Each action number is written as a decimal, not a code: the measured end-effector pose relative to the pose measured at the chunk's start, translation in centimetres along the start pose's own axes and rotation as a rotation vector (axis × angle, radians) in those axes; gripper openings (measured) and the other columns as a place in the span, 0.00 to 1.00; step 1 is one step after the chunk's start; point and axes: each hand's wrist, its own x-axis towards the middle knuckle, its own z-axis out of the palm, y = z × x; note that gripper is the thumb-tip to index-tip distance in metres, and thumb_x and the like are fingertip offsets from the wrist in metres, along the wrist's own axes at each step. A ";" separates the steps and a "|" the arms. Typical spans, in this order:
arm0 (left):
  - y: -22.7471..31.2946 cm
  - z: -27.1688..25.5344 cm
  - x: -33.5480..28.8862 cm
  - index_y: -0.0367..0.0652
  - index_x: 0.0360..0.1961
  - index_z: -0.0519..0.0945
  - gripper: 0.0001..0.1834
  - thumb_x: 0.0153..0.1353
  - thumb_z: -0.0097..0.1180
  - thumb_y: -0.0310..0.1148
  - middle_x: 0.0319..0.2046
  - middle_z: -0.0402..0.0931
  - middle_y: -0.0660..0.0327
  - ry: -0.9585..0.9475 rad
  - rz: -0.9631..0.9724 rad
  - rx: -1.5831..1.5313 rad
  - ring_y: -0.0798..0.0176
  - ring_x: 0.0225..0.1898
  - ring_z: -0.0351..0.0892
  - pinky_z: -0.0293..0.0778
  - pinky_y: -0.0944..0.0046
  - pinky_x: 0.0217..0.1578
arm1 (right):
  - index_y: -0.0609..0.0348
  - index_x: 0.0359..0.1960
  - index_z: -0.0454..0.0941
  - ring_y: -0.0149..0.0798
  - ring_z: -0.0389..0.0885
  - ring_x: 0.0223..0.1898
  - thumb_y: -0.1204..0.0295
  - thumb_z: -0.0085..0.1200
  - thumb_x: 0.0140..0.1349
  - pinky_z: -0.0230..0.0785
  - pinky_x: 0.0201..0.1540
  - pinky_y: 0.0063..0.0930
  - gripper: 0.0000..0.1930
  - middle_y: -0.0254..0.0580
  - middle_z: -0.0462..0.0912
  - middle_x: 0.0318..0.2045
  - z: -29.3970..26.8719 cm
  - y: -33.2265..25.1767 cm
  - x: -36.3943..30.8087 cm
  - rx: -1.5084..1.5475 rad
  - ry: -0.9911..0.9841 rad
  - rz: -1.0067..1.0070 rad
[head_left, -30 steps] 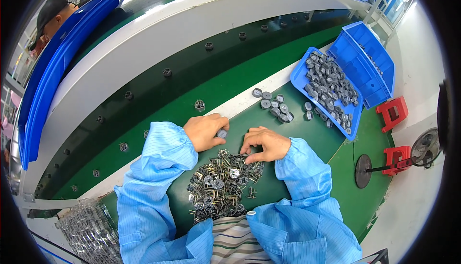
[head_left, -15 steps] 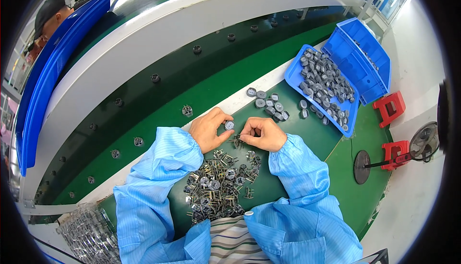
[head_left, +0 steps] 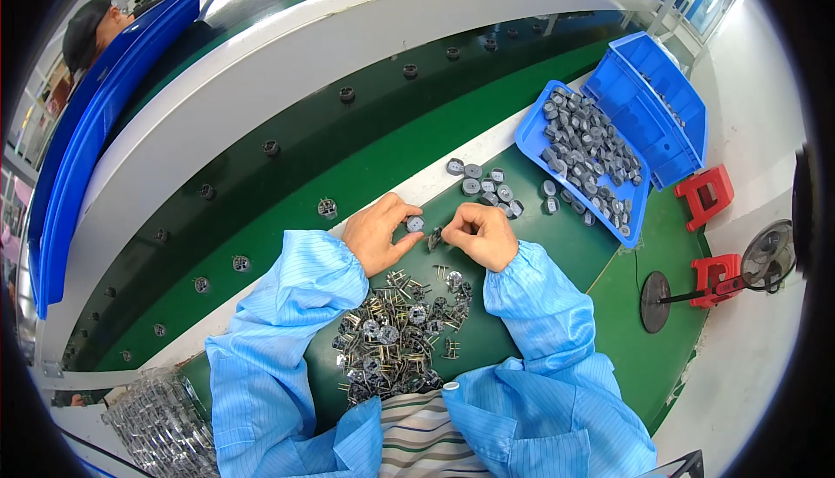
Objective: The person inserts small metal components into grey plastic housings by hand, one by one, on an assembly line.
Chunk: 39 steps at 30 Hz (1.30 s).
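My left hand [head_left: 376, 234] pinches a small grey round cap [head_left: 415, 224] between thumb and fingertips. Just across from it, my right hand [head_left: 485, 236] has its thumb and forefinger closed on a small dark pronged part [head_left: 435, 239], held on edge. A narrow gap separates the cap from the part. Below both hands lies a heap of pronged parts [head_left: 383, 335] with brass-coloured pins. Beyond my right hand, several loose grey caps [head_left: 471, 187] rest on the green table [head_left: 496, 330].
A blue tray [head_left: 640, 227] full of grey caps is at the right, against a blue bin [head_left: 696, 134]. Along the green conveyor belt [head_left: 383, 143] sit spaced parts. Clear stacked trays [head_left: 165, 426] stand lower left. Red stools [head_left: 706, 195] and a fan [head_left: 769, 256] are right.
My right hand has lifted the pronged part slightly and turned it on edge, level with the cap. My left hand has barely moved. The parts on the belt have shifted left.
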 end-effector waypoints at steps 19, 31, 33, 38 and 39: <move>0.5 -0.5 0.1 0.47 0.50 0.82 0.19 0.59 0.70 0.37 0.41 0.76 0.58 -0.021 0.040 0.030 0.51 0.43 0.82 0.77 0.54 0.41 | 0.56 0.26 0.82 0.46 0.82 0.32 0.68 0.66 0.56 0.72 0.35 0.45 0.07 0.39 0.80 0.23 -0.4 -0.8 -0.1 -0.596 0.166 -0.044; 0.5 -0.2 0.3 0.45 0.51 0.82 0.24 0.53 0.74 0.33 0.45 0.77 0.58 -0.016 0.085 -0.029 0.52 0.44 0.81 0.77 0.56 0.42 | 0.56 0.32 0.86 0.43 0.78 0.37 0.75 0.70 0.54 0.69 0.42 0.37 0.06 0.36 0.81 0.29 -0.4 2.1 1.1 -0.581 0.159 -0.461; 0.8 -0.4 0.2 0.45 0.50 0.82 0.23 0.52 0.75 0.33 0.45 0.76 0.58 0.006 0.050 -0.038 0.52 0.43 0.81 0.77 0.56 0.42 | 0.54 0.32 0.86 0.43 0.77 0.38 0.74 0.69 0.55 0.68 0.43 0.38 0.05 0.35 0.81 0.30 0.2 1.6 1.1 -0.438 0.158 -0.352; 0.0 0.0 0.1 0.45 0.46 0.82 0.22 0.51 0.76 0.35 0.44 0.74 0.59 0.008 0.025 0.010 0.53 0.41 0.80 0.76 0.56 0.41 | 0.53 0.33 0.83 0.43 0.77 0.41 0.73 0.67 0.59 0.65 0.47 0.38 0.04 0.34 0.81 0.33 1.9 1.8 2.2 -0.318 0.143 -0.461; -0.1 0.0 0.1 0.45 0.46 0.82 0.22 0.51 0.76 0.35 0.44 0.74 0.59 0.008 0.023 0.010 0.53 0.41 0.80 0.76 0.56 0.41 | 0.53 0.33 0.83 0.43 0.77 0.41 0.73 0.67 0.59 0.65 0.47 0.38 0.04 0.34 0.81 0.33 2.2 1.6 2.3 -0.317 0.141 -0.461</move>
